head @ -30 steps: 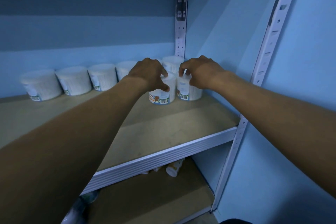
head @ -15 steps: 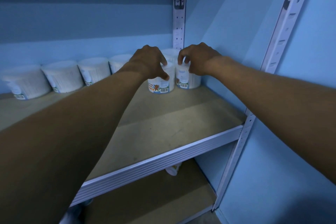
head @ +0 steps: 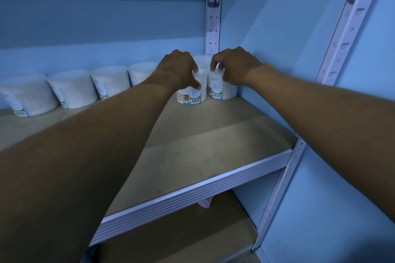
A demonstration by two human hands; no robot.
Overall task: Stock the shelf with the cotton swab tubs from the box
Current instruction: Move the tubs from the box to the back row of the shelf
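Observation:
Two white cotton swab tubs stand side by side at the back right corner of the shelf. My left hand grips the left tub from above, fingers curled over its lid. My right hand grips the right tub the same way. Both tubs rest on the shelf board. Another tub shows behind them, mostly hidden by my hands. A row of several more tubs lines the back wall to the left. The box is not in view.
White slotted uprights stand at the back corner and at the front right. The blue side wall closes the shelf on the right. A lower shelf holds a small white object under the shelf lip.
Both hands stay on the two tubs. The view has shifted slightly, and the tubs sit a little closer to the back corner.

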